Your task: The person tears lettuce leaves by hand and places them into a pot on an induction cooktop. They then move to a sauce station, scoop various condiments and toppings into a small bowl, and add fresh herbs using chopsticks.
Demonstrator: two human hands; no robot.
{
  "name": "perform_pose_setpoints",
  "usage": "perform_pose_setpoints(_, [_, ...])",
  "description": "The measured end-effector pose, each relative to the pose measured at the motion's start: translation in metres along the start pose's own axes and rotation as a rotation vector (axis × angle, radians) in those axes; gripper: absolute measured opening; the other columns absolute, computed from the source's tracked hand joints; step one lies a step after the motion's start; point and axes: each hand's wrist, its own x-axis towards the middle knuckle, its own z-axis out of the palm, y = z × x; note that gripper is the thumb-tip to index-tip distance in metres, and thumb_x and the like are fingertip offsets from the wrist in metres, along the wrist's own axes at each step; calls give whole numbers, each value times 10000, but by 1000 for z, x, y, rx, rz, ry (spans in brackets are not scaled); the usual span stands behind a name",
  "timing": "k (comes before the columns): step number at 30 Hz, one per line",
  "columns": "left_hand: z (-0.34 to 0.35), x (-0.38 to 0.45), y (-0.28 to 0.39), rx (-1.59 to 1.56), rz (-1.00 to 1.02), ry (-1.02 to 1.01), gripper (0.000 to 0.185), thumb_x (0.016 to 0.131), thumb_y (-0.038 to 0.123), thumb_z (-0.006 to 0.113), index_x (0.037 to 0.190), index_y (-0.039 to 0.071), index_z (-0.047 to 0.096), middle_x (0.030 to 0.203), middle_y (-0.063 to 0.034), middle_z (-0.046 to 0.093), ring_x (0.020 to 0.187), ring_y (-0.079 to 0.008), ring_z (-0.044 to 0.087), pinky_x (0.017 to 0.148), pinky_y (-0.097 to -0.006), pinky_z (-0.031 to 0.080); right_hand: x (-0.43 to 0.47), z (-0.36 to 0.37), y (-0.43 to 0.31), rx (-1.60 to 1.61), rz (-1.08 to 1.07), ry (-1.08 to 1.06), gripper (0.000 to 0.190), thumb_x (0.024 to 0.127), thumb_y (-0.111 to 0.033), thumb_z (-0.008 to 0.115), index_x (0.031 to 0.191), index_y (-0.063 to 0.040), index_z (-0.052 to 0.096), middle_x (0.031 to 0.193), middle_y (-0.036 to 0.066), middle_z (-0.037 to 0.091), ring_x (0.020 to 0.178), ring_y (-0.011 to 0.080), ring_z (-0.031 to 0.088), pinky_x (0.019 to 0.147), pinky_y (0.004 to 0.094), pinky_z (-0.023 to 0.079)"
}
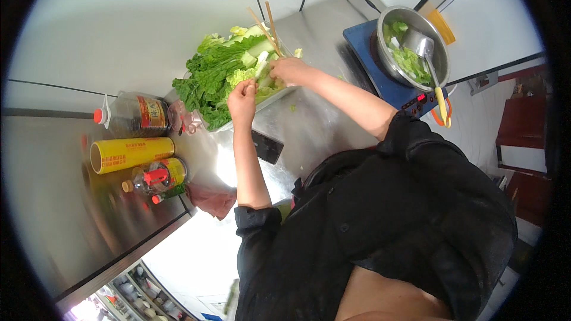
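Note:
Leafy green cabbage with pale stems fills a clear plastic tub at the back of the steel counter. My left hand is over the tub's front rim, with thumb and fingers pinched on a small pale leaf piece. Just right of it, my right hand reaches into the tub, with its fingers curled among the stems. Whether it grips one is hidden. Two wooden chopsticks stick up from the leaves behind my right hand.
At right, a steel pot with leaves, liquid and a ladle stands on a lit blue induction cooker. A phone lies before the tub. At left are a large bottle, a yellow roll, smaller bottles and a reddish cloth.

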Motion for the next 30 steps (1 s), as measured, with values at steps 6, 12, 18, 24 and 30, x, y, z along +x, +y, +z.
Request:
perform_pose_setpoints(6, [-11, -19, -18, -285, -68, 93, 278, 927, 214, 635, 1086, -10, 682, 895, -47, 706, 785, -121, 641, 727, -250, 488, 7, -36, -12, 622, 383, 450, 157, 842, -165, 691, 960, -68, 653, 862, 78, 707, 803, 232, 700, 666, 357, 545])
perform_pose_setpoints(12, [39, -19, 35, -614, -243, 79, 274, 950, 217, 635, 1125, 8, 642, 981, -44, 689, 823, -112, 628, 739, -261, 480, 1, -39, -28, 1387, 521, 552, 163, 901, -150, 682, 963, -50, 569, 835, 23, 652, 724, 108, 645, 584, 229, 470])
perform_pose_setpoints(18, [44, 1, 39, -759, -86, 348, 195, 939, 195, 642, 1058, 45, 610, 933, -51, 647, 784, -102, 573, 676, -284, 462, -31, -33, -62, 1423, 587, 173, 391, 887, -231, 696, 1213, -61, 564, 1045, 18, 647, 952, 122, 625, 785, 292, 473])
perform_pose_setpoints(24, [14, -5, 16, -112, 79, 326, 258, 943, 256, 581, 1046, 26, 524, 920, -100, 570, 804, -221, 534, 738, -381, 463, -3, -41, -64, 1237, 302, 176, 532, 900, -346, 678, 1335, -70, 543, 1270, 81, 576, 1190, 164, 514, 990, 320, 410])
perform_pose_setpoints(30, [55, 10, -10, -709, -9, 241, 113, 871, 115, 649, 944, 53, 589, 859, -28, 632, 786, -117, 580, 707, -266, 473, -6, -29, -17, 1165, 268, 248, 311, 901, -125, 669, 1175, 6, 602, 1056, 73, 659, 956, 120, 619, 841, 249, 487])
